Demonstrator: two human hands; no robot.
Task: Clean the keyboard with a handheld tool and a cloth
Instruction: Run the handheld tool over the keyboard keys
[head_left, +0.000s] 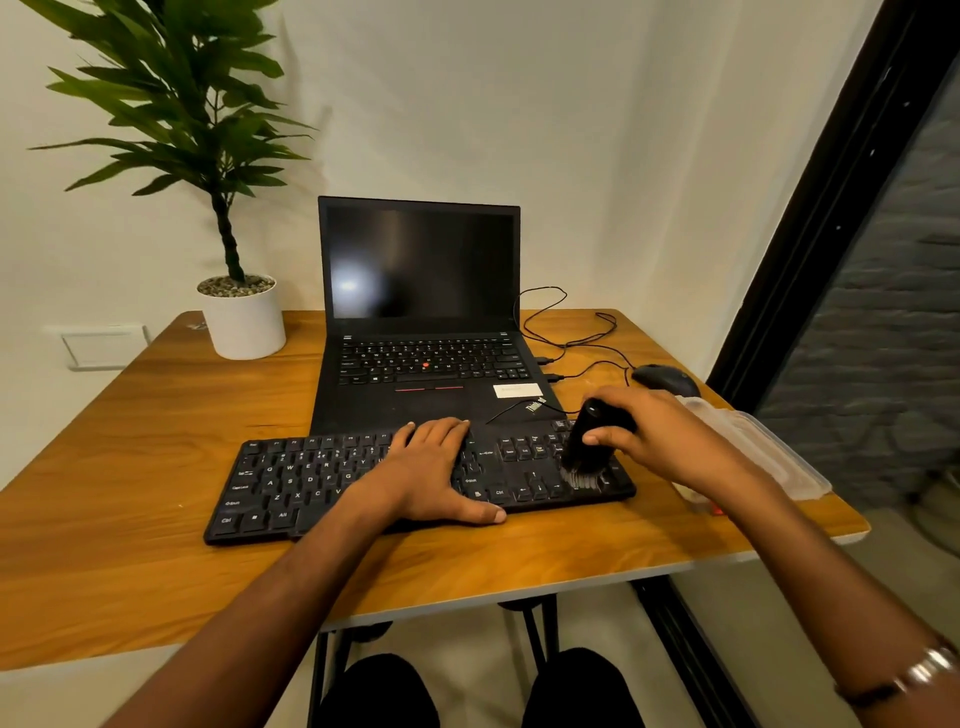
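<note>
Head view shows you seated at the table (156, 426), with the keyboard (322, 483) lying near its front edge, just in front of the open laptop (421, 322). The keyboard's long axis runs left to right along that edge, its right end slightly farther from you, legends facing you. Your right hand (660, 436) has its fingers and thumb wrapped round the brush (589, 441), a dark handheld tool that stands nearly upright, handle up and tilted a little toward the far right corner, bristles down and touching the keys at the keyboard's right end. Your left hand (431, 467) lies flat across the middle keys, fingers straight and together, thumb stretched along the keyboard's front edge, seemingly pinning it to the table. The relation that matters: almost the whole length of uncleaned keys appears to lie to the left of the bristles, along the long axis, and your left hand sits in that path, between the brush and the letter keys. Your right hand is the nearer to the end being worked. No cloth is clearly visible; a pale container (763, 452) lies by the table's right edge, beside the mouse (665, 379).
</note>
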